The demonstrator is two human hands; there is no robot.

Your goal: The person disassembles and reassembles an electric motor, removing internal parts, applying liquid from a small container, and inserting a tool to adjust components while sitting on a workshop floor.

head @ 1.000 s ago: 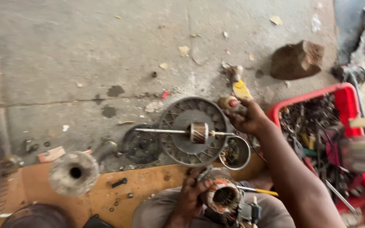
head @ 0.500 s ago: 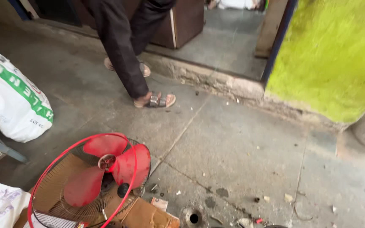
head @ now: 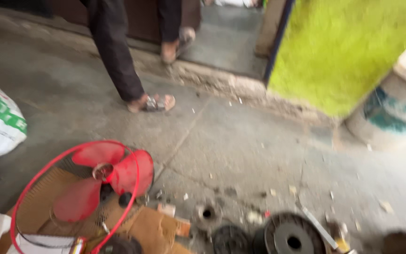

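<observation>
Neither hand is in view, so what they grip cannot be told.
Round dark motor parts (head: 290, 237) lie on the concrete floor (head: 240, 146) at the bottom edge; red fan (head: 83, 188) on cardboard (head: 153, 230) left; a passer-by's sandalled foot (head: 153, 102) beyond.

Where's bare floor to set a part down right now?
Bare concrete lies between the red fan, the passer-by's sandalled foot and the green wall. It is crowded along the bottom: cardboard, round metal parts and scattered debris. Neither hand is in view.

Head view, tilted forward over the concrete floor (head: 240, 141)
</observation>
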